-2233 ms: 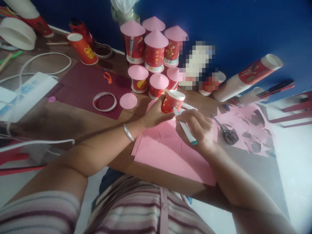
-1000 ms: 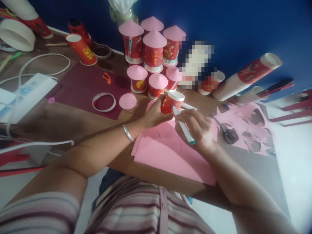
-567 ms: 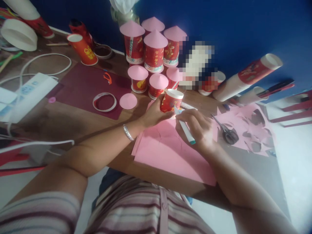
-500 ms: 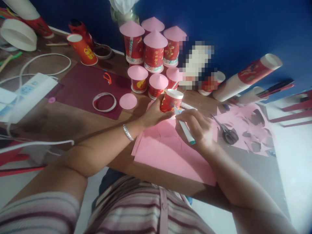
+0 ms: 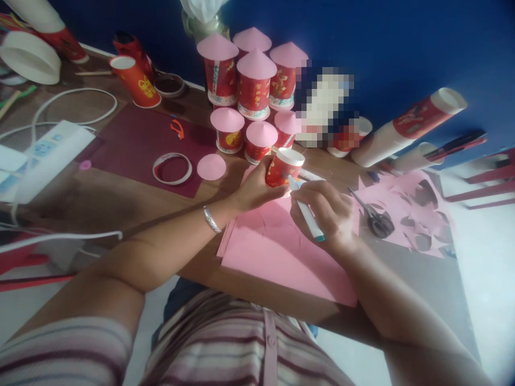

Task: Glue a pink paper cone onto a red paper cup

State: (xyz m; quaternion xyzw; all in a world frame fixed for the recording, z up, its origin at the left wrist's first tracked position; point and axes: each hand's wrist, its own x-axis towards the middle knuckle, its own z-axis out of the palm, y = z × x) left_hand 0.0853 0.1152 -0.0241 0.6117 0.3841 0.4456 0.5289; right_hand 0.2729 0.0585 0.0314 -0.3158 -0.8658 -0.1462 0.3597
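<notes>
My left hand (image 5: 252, 188) grips a small red paper cup (image 5: 282, 167) that stands upside down on a pink paper sheet (image 5: 277, 252). My right hand (image 5: 325, 214) is closed round a white marker (image 5: 306, 215) with a teal end. The marker's tip rests at the cup's base on the right side. Faint curved lines show on the pink sheet below the cup.
Several red cups with pink cone lids (image 5: 251, 86) stand behind. A pink paper circle (image 5: 211, 166) and a tape ring (image 5: 172, 168) lie on a maroon sheet (image 5: 137, 145). Scissors (image 5: 372, 217) rest on cut pink scraps (image 5: 406, 214) at right. A power strip (image 5: 44, 158) sits left.
The cup and both hands have barely shifted. The marker tip stays against the cup's base, moving slightly along it.
</notes>
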